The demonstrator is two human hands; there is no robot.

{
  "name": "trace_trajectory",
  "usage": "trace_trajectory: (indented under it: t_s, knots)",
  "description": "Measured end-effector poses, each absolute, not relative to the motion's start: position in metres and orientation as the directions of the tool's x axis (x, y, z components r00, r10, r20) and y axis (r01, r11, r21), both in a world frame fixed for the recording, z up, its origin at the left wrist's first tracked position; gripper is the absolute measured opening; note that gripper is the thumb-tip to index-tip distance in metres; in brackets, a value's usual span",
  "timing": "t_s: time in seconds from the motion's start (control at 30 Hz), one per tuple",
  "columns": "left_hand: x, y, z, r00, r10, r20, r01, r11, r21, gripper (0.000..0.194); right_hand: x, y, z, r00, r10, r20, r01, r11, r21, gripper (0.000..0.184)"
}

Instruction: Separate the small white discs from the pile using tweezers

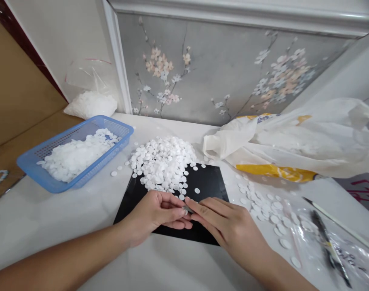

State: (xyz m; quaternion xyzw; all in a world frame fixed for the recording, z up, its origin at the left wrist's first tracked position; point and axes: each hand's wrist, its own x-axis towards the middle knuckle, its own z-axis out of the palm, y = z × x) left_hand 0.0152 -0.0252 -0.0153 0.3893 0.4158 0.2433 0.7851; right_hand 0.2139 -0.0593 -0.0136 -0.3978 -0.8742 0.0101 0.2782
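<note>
My left hand (164, 212) is closed in a pinch, thumb against the fingers, over a black sheet (208, 182). Meeting it from the right is my right hand (222, 218), its fingers pressed together at the left fingertips. A small thin grey piece (188, 209) shows between the two hands; its kind is too small to tell. What the left fingers pinch is mostly hidden. Just beyond the hands, a pile of small round white discs (164, 161) covers the back left of the sheet, and a single white disc (197, 190) lies apart from it.
A blue basket (101, 169) with more discs stands left, before a clear bag (91, 103) of white pieces. At right are a white and yellow plastic bag (281, 149), scattered discs (260, 204), a black pen (326, 238), a pale stick (338, 222) and clear plastic bags (354, 258).
</note>
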Motion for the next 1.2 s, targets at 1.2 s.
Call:
trace_trajectory:
  t_s: [1.2]
  knots:
    - [0.011,-0.013,-0.014,0.394,0.857,-0.333,-0.128,0.41,0.903,0.017,0.237,-0.036,-0.021,-0.113,0.982,0.15,0.765,0.182,-0.618,0.021]
